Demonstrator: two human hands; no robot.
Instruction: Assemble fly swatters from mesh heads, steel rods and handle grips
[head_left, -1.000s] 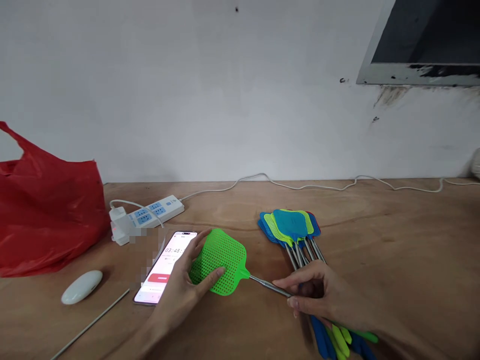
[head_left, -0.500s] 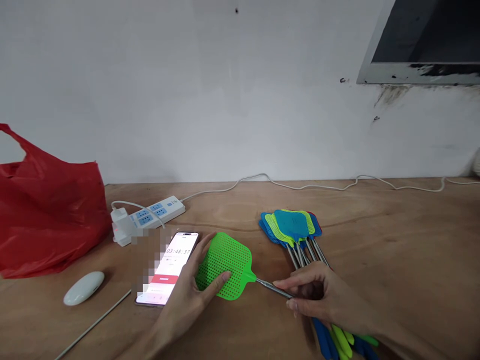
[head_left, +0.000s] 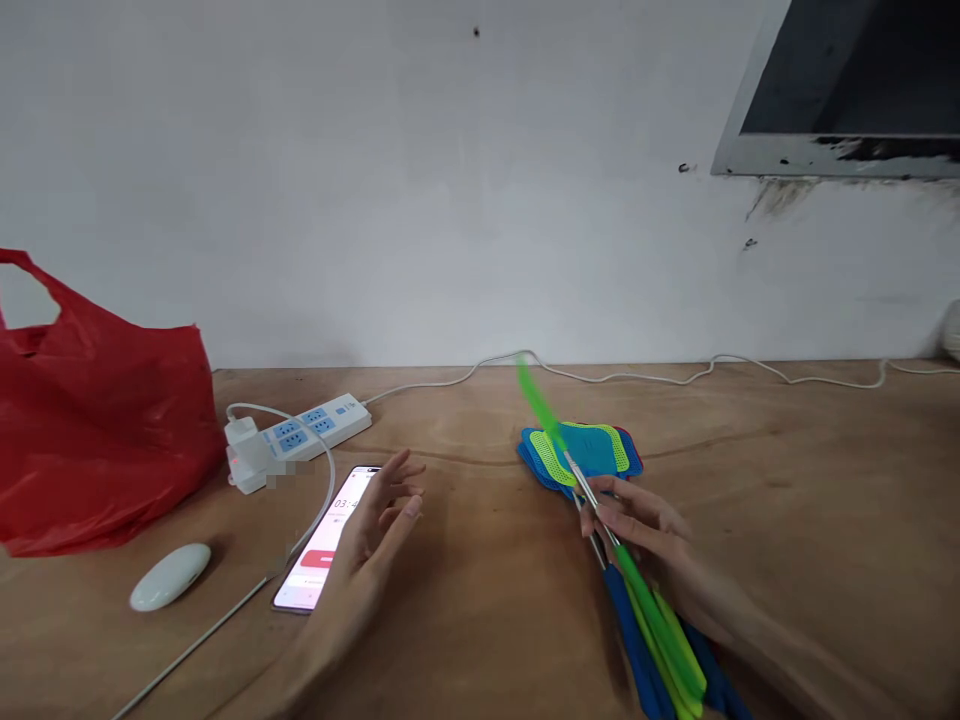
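A green fly swatter [head_left: 595, 503] is gripped by its metal shaft in my right hand [head_left: 645, 525]. Its head, blurred by motion and seen nearly edge-on, points up and away, while the green handle slants down toward me. Beneath it lies a stack of fly swatters [head_left: 589, 448] with blue, yellow-green and red-edged heads; their blue and yellow-green handles fan out at the bottom. My left hand [head_left: 382, 525] is empty, fingers apart and slightly bent, raised over the right side of a phone [head_left: 319, 560] with a lit timer screen.
At the left stands a red plastic bag [head_left: 105, 430], with a white oval object [head_left: 171, 577] in front of it. A white power strip [head_left: 315, 425] with a plugged-in charger [head_left: 246, 450] lies behind the phone. Its cord [head_left: 615, 374] runs along the wall.
My left hand has let go of the green swatter's head and drawn slightly back. My right hand has swung the swatter round from pointing left to pointing away, over the stack.
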